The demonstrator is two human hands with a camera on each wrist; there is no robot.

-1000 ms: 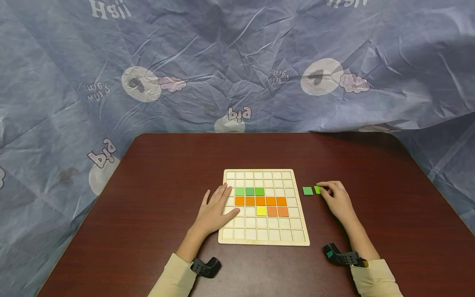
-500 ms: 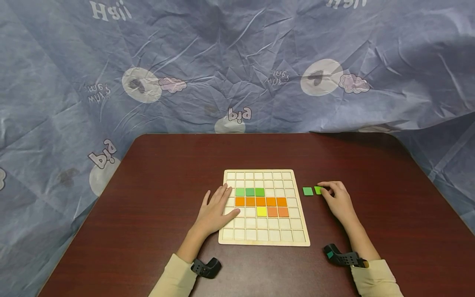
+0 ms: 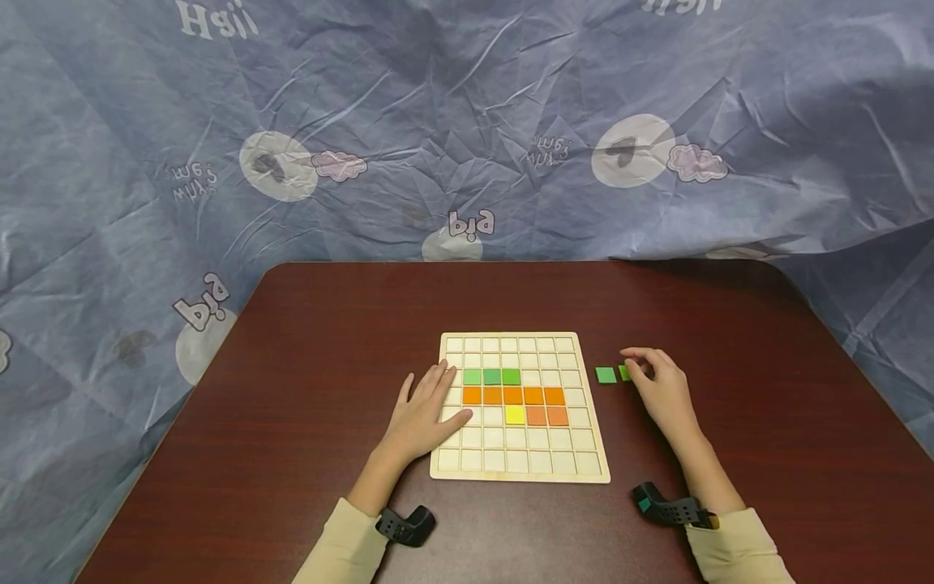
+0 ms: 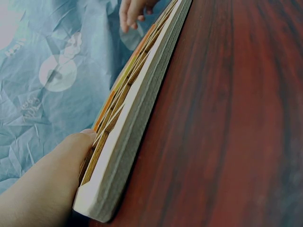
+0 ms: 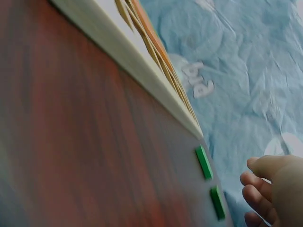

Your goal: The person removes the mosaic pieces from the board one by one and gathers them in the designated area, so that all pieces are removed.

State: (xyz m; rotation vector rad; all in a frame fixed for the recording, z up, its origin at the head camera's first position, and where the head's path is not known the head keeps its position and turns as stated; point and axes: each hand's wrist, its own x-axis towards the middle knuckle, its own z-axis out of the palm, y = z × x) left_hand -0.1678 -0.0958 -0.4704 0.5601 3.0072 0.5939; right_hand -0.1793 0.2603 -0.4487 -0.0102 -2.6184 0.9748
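The right hand point(image 3: 660, 393) hovers with thumb and forefinger slightly apart, clear of the lime tile point(image 3: 623, 373) lying near their tips. Left of that tile sits a green tile point(image 3: 606, 375), then the board point(image 3: 537, 462). The left hand point(image 3: 423, 418), fingers spread, rests on the board, orange tiles point(image 3: 513, 396) right of its fingertips.

Makeshift tabletop spot, room type unclear, wrinkled printed blue sheet point(image 3: 409, 89), reddish-brown table point(image 3: 336, 332)
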